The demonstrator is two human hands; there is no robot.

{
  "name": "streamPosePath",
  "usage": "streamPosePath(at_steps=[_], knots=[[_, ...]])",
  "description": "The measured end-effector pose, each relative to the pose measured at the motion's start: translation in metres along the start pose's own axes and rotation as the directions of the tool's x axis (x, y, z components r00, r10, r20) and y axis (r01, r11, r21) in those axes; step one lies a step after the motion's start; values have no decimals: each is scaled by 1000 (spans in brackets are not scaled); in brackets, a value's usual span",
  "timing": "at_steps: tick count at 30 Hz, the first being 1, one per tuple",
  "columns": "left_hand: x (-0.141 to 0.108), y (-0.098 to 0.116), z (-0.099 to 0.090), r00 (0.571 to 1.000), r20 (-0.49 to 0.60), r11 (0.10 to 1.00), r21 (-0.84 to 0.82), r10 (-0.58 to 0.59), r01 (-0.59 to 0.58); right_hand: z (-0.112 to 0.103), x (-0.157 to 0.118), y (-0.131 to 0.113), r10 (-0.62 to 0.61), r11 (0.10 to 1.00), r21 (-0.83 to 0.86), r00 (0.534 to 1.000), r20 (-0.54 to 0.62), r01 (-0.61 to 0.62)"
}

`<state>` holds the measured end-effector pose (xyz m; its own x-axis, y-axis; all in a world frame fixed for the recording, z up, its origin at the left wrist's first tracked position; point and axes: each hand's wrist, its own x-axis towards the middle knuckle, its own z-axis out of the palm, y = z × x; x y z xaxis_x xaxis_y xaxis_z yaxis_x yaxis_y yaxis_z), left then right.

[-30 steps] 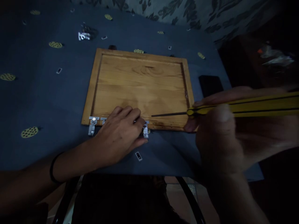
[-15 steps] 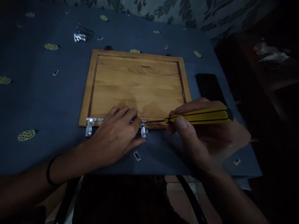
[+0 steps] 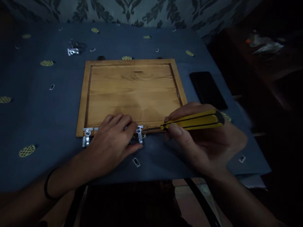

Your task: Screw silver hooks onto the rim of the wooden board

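A shallow wooden frame with a plank panel lies flat on the blue cloth. Along its near edge sit a left metal bracket with a curled end and a right metal bracket; a strip of metal shows between them. My left hand is closed over this edge, fingers curled beside the right bracket and thumb below it. In my right hand is a screwdriver with a yellow and black handle, its shaft pointing left at the right bracket. Whether the tip touches a screw is too dark to tell.
Loose metal pieces lie at the back left of the blue tablecloth. A dark phone-like slab rests right of the frame. Clear plastic wrapping lies on a dark surface beyond. A patterned wall stands behind the table.
The view has shifted, so the frame sits slightly lower and further left. The screwdriver remains at the right bracket, its handle slightly more tilted. My left hand keeps its hold.
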<state>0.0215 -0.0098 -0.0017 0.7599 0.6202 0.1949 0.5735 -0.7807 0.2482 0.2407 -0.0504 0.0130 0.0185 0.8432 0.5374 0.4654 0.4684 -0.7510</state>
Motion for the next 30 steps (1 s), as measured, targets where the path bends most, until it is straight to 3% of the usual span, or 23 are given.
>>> streamPosePath(at_steps=[8, 15, 23, 26, 30], knots=[[0, -2, -2, 1000, 13, 1000, -8, 15, -15, -4, -1, 4, 5, 1000, -21, 996, 85, -3], [0, -3, -5, 996, 84, 999, -21, -23, 24, -4, -5, 11, -13, 1000, 24, 997, 81, 11], [2, -4, -3, 997, 79, 998, -61, -23, 28, -2, -3, 10, -10, 1000, 12, 999, 50, 9], [1, -7, -13, 997, 64, 993, -111, -39, 46, -2, -5, 11, -21, 999, 39, 1000, -15, 22], [-8, -1, -45, 997, 4, 980, -183, -72, 71, -1, -8, 12, -56, 987, 133, 975, -216, 86]])
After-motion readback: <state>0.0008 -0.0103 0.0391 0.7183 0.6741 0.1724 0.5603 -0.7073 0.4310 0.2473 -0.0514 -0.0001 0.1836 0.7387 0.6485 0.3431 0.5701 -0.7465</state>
